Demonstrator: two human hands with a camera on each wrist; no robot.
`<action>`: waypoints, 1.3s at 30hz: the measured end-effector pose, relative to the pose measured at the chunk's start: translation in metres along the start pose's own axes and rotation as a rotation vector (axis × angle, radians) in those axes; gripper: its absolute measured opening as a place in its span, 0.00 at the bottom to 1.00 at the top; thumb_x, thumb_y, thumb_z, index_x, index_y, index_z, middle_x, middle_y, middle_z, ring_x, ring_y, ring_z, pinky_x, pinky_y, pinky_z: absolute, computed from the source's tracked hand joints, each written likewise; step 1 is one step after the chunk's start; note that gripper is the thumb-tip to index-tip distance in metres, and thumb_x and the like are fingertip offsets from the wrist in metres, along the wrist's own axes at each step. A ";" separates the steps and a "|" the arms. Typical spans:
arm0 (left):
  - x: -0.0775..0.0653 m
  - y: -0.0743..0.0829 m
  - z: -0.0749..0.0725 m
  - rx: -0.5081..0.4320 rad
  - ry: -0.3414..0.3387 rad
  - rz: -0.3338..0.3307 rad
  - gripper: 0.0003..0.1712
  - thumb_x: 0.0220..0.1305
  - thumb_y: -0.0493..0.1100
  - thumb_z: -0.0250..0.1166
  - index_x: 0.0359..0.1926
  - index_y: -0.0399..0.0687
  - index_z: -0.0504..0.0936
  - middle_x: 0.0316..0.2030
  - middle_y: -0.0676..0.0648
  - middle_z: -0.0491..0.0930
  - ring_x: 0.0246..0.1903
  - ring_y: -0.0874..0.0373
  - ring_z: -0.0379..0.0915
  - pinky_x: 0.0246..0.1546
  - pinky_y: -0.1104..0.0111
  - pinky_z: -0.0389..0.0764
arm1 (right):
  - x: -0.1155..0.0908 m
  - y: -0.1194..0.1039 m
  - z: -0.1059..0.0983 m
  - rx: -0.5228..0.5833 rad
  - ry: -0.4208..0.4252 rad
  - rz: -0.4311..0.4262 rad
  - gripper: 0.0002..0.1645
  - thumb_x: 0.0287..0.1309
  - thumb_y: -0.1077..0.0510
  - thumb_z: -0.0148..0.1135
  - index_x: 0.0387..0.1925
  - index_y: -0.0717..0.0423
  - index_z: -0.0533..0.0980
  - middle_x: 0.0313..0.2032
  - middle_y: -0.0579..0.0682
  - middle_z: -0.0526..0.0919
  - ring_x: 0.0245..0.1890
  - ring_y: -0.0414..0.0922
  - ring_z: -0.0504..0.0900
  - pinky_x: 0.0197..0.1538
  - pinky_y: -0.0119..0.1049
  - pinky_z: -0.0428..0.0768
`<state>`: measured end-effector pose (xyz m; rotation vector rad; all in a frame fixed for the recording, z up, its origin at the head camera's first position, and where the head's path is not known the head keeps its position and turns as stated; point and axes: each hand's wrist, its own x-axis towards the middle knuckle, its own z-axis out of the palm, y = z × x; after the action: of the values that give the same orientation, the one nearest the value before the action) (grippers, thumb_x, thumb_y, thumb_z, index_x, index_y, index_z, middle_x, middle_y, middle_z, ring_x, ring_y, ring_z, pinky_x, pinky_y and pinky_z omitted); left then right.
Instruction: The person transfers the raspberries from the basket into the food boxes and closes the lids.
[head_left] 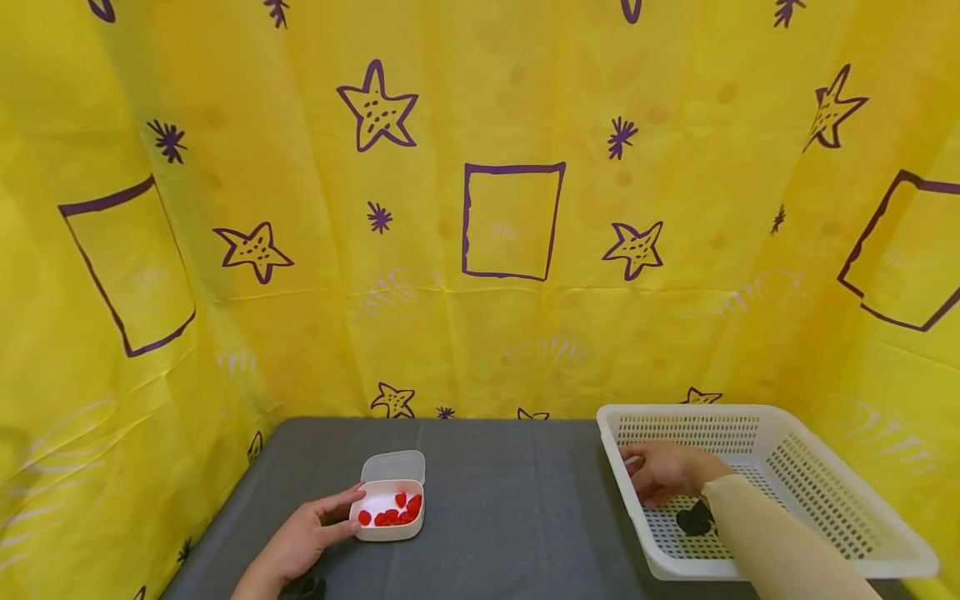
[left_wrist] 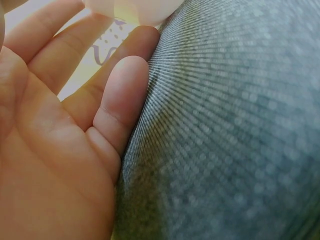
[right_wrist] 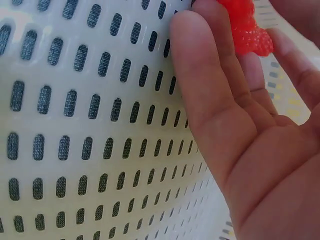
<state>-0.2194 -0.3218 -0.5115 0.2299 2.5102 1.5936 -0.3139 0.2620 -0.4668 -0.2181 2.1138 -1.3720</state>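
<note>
A small white lidded box (head_left: 388, 533) sits on the grey table at the left, its translucent lid (head_left: 393, 467) folded back behind it. Several red raspberries (head_left: 390, 517) lie inside. My left hand (head_left: 303, 533) holds the box's left end, thumb near the front corner and forefinger near the back one. Over on the right, my right hand (head_left: 663, 471) is down inside a white perforated basket (head_left: 862, 475), by its left wall. Bumpy red raspberries (right_wrist: 250, 35) lie between the thumb and fingers of that hand, partly hidden by them.
The grey table (head_left: 517, 500) runs between the box and the basket. A yellow curtain (head_left: 510, 333) with purple stars encloses the back and sides. Dark wrist gear (head_left: 695, 518) shows under the right wrist, within the basket.
</note>
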 end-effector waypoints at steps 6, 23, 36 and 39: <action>0.000 -0.001 0.000 -0.004 0.002 -0.011 0.32 0.64 0.47 0.70 0.66 0.39 0.75 0.67 0.37 0.69 0.60 0.38 0.69 0.55 0.53 0.76 | 0.003 0.004 -0.003 -0.092 0.063 -0.011 0.14 0.54 0.70 0.67 0.43 0.62 0.77 0.35 0.58 0.80 0.29 0.51 0.80 0.35 0.45 0.84; 0.002 -0.004 -0.001 -0.021 -0.011 0.000 0.32 0.65 0.47 0.70 0.66 0.39 0.75 0.67 0.37 0.68 0.60 0.39 0.69 0.54 0.58 0.78 | -0.004 0.005 -0.012 -0.166 0.193 -0.026 0.17 0.51 0.74 0.60 0.45 0.68 0.74 0.23 0.60 0.80 0.21 0.49 0.79 0.30 0.44 0.84; 0.001 -0.004 0.000 -0.031 -0.018 0.002 0.33 0.65 0.47 0.70 0.67 0.39 0.74 0.68 0.37 0.68 0.63 0.36 0.65 0.56 0.56 0.77 | -0.047 -0.013 -0.046 -0.028 0.226 -0.168 0.18 0.71 0.61 0.58 0.50 0.77 0.74 0.36 0.59 0.82 0.35 0.52 0.82 0.43 0.44 0.84; 0.001 -0.003 -0.001 -0.020 -0.012 0.006 0.33 0.64 0.47 0.70 0.66 0.39 0.75 0.67 0.37 0.68 0.62 0.37 0.66 0.55 0.57 0.77 | -0.056 -0.025 -0.050 0.124 0.284 -0.202 0.23 0.72 0.61 0.56 0.57 0.79 0.69 0.41 0.60 0.81 0.41 0.53 0.83 0.47 0.42 0.83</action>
<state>-0.2204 -0.3232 -0.5137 0.2437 2.4851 1.6142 -0.3014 0.3143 -0.4087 -0.2004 2.2740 -1.7341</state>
